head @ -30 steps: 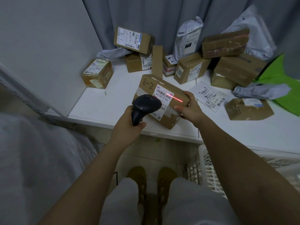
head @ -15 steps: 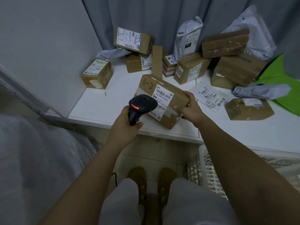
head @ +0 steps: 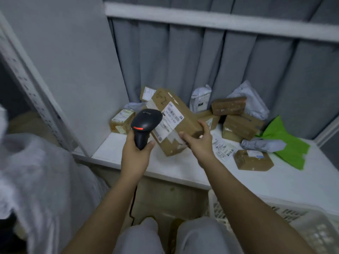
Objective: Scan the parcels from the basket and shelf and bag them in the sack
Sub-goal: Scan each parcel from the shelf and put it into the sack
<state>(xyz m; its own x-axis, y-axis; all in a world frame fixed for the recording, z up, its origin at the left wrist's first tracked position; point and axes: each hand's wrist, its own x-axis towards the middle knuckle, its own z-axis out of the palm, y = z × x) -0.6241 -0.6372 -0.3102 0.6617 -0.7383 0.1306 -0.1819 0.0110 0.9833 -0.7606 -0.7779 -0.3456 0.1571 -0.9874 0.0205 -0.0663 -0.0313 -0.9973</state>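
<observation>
Parcel: brown cardboard box, "6-2" handwritten on top, white barcode label on the upper face, clear tape at the near end; tilted, far end raised above the white shelf. Right hand grips the parcel's near right corner, fingers curled over the edge, thumb on the taped end. Left hand clenched round the handle of the black scanner, just left of the parcel, red light lit. White basket below the shelf, right of the parcel.

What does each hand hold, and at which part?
Left hand grips the scanner by its handle; right hand holds the box at its near end.
</observation>
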